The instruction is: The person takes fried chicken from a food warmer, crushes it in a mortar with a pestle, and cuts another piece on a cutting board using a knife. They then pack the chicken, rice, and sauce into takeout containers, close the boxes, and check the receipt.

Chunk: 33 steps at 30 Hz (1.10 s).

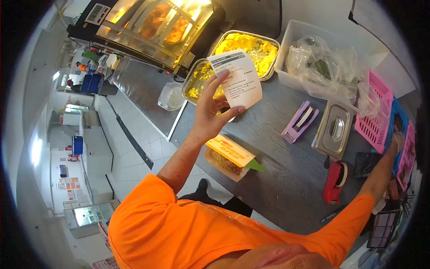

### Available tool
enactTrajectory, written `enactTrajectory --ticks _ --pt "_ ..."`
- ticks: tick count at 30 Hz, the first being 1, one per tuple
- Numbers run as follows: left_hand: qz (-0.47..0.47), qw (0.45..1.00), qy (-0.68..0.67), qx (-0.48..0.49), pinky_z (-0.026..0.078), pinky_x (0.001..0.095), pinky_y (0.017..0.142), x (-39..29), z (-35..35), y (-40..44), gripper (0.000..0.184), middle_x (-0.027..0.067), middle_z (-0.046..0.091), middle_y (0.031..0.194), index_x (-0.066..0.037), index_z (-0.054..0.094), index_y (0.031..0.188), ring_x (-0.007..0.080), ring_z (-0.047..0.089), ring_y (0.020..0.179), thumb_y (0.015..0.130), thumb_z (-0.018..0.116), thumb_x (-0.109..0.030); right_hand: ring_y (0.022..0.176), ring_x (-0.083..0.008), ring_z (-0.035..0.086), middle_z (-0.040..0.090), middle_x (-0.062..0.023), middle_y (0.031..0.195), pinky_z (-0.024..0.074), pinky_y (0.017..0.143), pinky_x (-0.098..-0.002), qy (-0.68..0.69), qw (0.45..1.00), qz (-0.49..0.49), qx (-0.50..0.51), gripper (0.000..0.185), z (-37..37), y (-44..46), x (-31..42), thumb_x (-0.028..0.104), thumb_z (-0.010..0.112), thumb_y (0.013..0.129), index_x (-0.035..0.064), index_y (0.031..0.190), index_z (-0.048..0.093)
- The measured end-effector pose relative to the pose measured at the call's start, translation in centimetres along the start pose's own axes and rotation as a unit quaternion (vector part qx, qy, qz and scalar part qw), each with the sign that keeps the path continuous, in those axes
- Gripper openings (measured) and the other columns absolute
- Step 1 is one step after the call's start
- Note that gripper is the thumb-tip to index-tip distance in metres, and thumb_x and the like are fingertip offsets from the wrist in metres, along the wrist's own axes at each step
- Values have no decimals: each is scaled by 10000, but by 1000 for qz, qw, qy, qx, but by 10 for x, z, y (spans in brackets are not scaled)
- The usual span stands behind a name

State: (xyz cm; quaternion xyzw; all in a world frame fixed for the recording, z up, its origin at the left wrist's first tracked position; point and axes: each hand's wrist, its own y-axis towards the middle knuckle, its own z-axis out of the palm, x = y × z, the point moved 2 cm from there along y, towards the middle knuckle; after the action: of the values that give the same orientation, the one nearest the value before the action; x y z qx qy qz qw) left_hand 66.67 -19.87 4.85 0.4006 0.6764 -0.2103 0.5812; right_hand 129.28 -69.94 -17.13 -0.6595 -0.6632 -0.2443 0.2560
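A printed paper receipt point(244, 85) is pinched between the thumb and fingers of my left hand point(209, 106), raised above the dark table. Below that hand stands a takeaway box point(229, 154) with a yellow-orange lid flap, a green tab and brown noodle-like food inside. Far to the right, my right hand point(396, 141) reaches into a blue basket point(398, 114) between a pink basket point(375, 112) and another pink basket point(406, 157). The fingers of this hand are mostly hidden, so its grip cannot be made out.
Metal trays of yellow food point(251, 42) stand beside a lit display warmer point(156, 27). A clear bin point(313, 58) holds plastic bags. A purple tape dispenser point(300, 122), a lidded steel container point(333, 127) and a red tape dispenser point(333, 184) sit on the dark table point(282, 179).
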Motion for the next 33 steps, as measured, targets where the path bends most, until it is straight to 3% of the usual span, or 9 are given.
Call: enactTrajectory --ticks 5,9,12,13,18,22,28,31,33 --pt "5 1000 -26 3 540 428 1025 -7 -19 -9 865 129 318 1532 -40 360 1510 334 549 1285 772 804 50 1330 -249 490 400 -114 1544 381 1127 -371 507 861 41 -4 613 -49 -101 60 301 510 1038 10 1541 318" --pt "-23 999 -39 -3 555 410 998 -32 -38 -22 866 122 320 1539 -42 375 1506 306 559 1275 762 808 56 1133 -243 608 589 -102 1253 474 987 -375 489 814 -33 312 423 -60 -338 208 315 616 956 17 1251 558" --pt "-29 999 -29 4 566 385 968 -47 -61 -39 852 116 327 1540 -49 394 1500 289 571 1260 763 809 52 985 -239 697 731 -92 1035 543 882 -378 334 654 -95 672 336 -3 -529 293 325 696 895 22 1033 737" --pt "-30 999 -25 8 569 374 957 -51 -69 -45 844 113 333 1539 -54 401 1497 284 577 1252 765 807 52 975 -243 693 722 -134 1051 537 871 -355 247 634 -263 684 331 37 -577 311 300 690 901 20 1074 728" --pt "-34 999 -12 -13 570 329 867 -39 -119 -94 809 108 361 1528 -89 448 1479 242 624 1167 764 791 71 873 -365 650 674 -177 892 514 802 -468 75 816 -470 328 143 185 -735 320 153 630 868 31 908 692" --pt "-55 994 75 -57 583 277 761 21 -171 -142 768 115 428 1479 -80 496 1444 168 633 1093 751 811 22 877 -379 666 685 -204 926 519 777 -482 -7 823 -529 208 230 164 -744 339 210 655 874 35 1020 682" --pt "-149 972 174 59 460 371 1069 251 -187 -257 813 156 451 1486 -49 519 1411 308 510 1318 662 835 -61 912 -408 661 686 -225 955 513 794 -505 -105 938 -131 303 342 134 -709 275 320 649 913 -1 1030 648" --pt "-159 962 197 105 352 369 1163 239 -165 -260 832 163 452 1492 -43 516 1405 334 449 1375 638 833 -99 850 -433 681 706 -238 914 520 744 -508 -98 963 -201 152 385 216 -693 179 315 604 943 -58 1023 646" --pt "-120 965 200 120 379 379 1147 249 -159 -256 834 154 442 1505 -60 495 1427 332 444 1379 661 823 -95 707 -327 698 711 -232 866 525 632 -439 -52 936 -102 334 394 227 -670 176 304 567 956 -79 999 647"
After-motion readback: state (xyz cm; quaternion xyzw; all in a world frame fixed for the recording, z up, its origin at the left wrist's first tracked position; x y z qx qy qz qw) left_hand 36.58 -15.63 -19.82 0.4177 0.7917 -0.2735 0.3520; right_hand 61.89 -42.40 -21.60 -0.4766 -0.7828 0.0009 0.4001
